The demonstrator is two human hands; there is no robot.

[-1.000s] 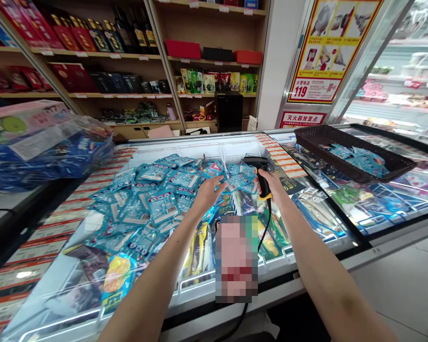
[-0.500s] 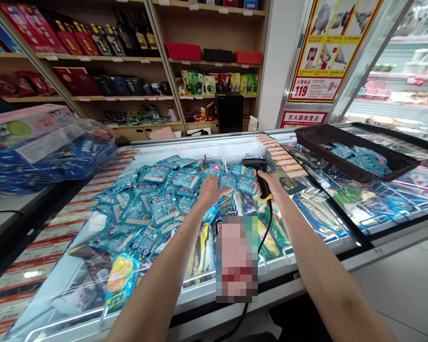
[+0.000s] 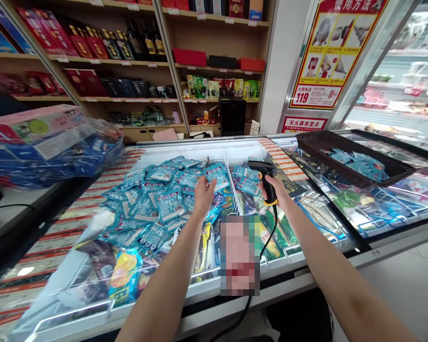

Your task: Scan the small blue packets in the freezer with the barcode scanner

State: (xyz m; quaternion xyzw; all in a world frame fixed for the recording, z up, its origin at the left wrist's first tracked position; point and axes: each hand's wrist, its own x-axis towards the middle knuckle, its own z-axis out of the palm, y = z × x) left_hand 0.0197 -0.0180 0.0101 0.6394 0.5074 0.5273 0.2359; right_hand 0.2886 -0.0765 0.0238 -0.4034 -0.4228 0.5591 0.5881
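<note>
The left hand has just drawn back from the freezer's wire divider toward 9 o'clock; half a second ago its thumb stuck out toward the packets beside that divider. Now a glossy teal sachet lies right at its fingertips, toward 1 o'clock from the hand and on the left side of the wire. Thumb and forefinger are close together at the sachet's near left edge, but I cannot tell whether they pinch it or only touch it.

For the handling in hand, this seems to put that sachet beside the big heap of teal sachets, which spreads from 8 to 11 o'clock of the hand, and farther from the scanner.

The right hand, at 3 o'clock from the left, has its fingers wrapped round the grip of a black-and-yellow handheld barcode scanner. The scanner's head appears to point toward 9 o'clock, and its cable drops toward 6 o'clock. Just beside it, at 9 to 10 o'clock, a few loose teal sachets lie right of the divider.

At 2 o'clock from the right hand, well apart, a dark brown plastic basket holds more teal sachets.
</note>
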